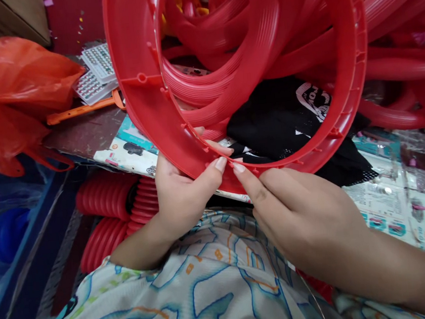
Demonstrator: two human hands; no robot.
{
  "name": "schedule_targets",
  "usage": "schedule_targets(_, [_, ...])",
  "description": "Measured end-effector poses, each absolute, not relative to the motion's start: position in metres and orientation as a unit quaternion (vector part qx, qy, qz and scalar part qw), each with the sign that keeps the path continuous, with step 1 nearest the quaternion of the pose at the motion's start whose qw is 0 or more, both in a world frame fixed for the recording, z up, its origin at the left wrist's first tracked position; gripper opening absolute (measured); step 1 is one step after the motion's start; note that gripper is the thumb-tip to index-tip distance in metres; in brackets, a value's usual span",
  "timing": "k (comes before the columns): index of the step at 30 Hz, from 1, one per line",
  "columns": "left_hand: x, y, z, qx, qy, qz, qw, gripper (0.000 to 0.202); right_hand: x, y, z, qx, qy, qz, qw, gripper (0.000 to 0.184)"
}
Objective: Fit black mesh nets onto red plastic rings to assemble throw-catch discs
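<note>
A large red plastic ring (137, 86) with small pegs on its inner rim stands tilted in front of me. My left hand (180, 194) grips its lower edge, thumb on the inner rim and fingers behind. My right hand (294, 207) meets it from the right, its fingertips pinched on the same lower edge beside the left thumb. Through the ring's opening I see a black cloth (279, 119) with a white print lying on the table.
A heap of more red rings (390, 25) fills the back right. An orange plastic bag (9, 93) lies at left, with grey blister cards (95, 73) and an orange tool (81, 110) beside it. Red corrugated hoses (108, 208) sit low left. Printed packaging sheets (391, 203) cover the table.
</note>
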State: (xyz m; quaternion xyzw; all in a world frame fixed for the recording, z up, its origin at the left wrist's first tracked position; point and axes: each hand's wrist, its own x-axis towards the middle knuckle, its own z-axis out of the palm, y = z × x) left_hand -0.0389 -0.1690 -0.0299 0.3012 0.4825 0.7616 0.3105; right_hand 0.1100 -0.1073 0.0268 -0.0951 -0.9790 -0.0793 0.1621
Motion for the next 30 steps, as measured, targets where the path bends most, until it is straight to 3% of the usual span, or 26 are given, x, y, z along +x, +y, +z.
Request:
schedule_targets(9, [-0.038, -0.169, -0.031, 0.306, 0.486, 0.763, 0.296, 0.035, 0.104, -0.116, 0.031, -0.087, -0.963, -0.171, 0.188, 0.016])
schedule_targets(14, [-0.039, -0.166, -0.033, 0.308, 0.492, 0.759, 0.293, 0.037, 0.097, -0.125, 0.031, -0.125, -0.954, -0.228, 0.147, 0.01])
schedule_targets(30, [-0.041, -0.169, -0.032, 0.304, 0.472, 0.765, 0.316, 0.033, 0.096, -0.125, 0.022, -0.126, -0.962, -0.189, 0.151, 0.021])
